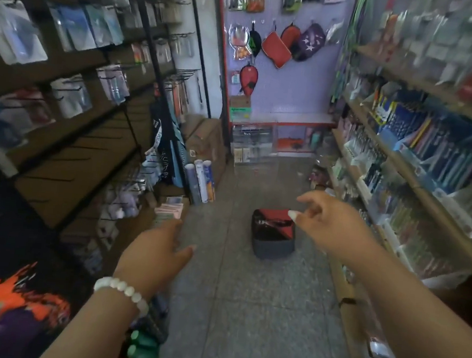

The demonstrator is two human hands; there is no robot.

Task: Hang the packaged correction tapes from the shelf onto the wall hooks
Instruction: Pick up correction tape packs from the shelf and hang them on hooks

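Note:
My left hand (157, 253), with a white bead bracelet on the wrist, reaches forward and left, fingers apart, holding nothing. My right hand (325, 215) stretches toward the right-hand shelves, fingers loosely spread and empty. Blister-packed goods (77, 26) hang blurred on black wall hooks (59, 160) along the brown slat wall at left; several lower hooks are bare. A small stack of flat packages (169, 210) lies on a box just beyond my left hand. I cannot tell which packs are correction tapes.
A red and grey stool (274, 233) stands on the grey tiled aisle floor between my hands. Shelves (401, 164) packed with pens and stationery line the right side. Rolled tubes (200, 181) and cardboard boxes sit at left; a purple pegboard (293, 92) closes the aisle end.

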